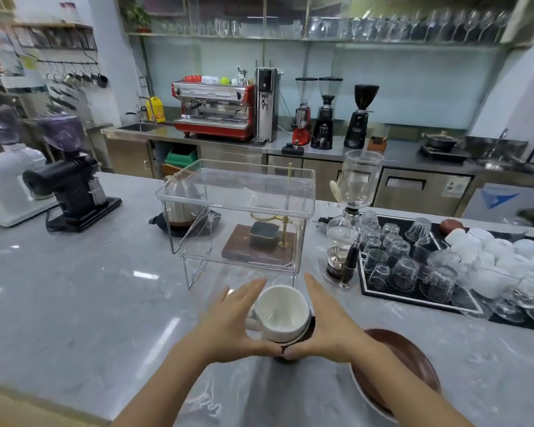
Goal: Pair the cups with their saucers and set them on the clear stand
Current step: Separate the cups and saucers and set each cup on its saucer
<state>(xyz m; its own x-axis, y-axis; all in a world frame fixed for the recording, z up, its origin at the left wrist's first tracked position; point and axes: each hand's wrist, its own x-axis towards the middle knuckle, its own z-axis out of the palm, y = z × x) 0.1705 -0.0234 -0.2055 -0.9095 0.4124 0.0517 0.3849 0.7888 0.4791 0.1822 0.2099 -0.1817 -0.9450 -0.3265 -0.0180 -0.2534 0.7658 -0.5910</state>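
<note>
A white cup (281,312) sits on a dark brown saucer (309,329), lifted a little above the grey counter. My left hand (231,322) grips the saucer's left side, its thumb under the near rim. On the other side my right hand (330,322) holds the saucer's right edge, and both thumbs meet at the front. The cup's handle points left, toward my left palm. The clear stand (238,192) rises just beyond the cup, its upper tier bare. Most of the saucer is hidden by the cup and my hands.
A brown dish (404,368) lies at the near right. A black mat (413,291) at right holds several upturned glasses and white cups (487,254). A siphon brewer (352,217) stands right of the stand. Grinders (71,192) sit at far left, a pour-over set (259,238) behind the stand.
</note>
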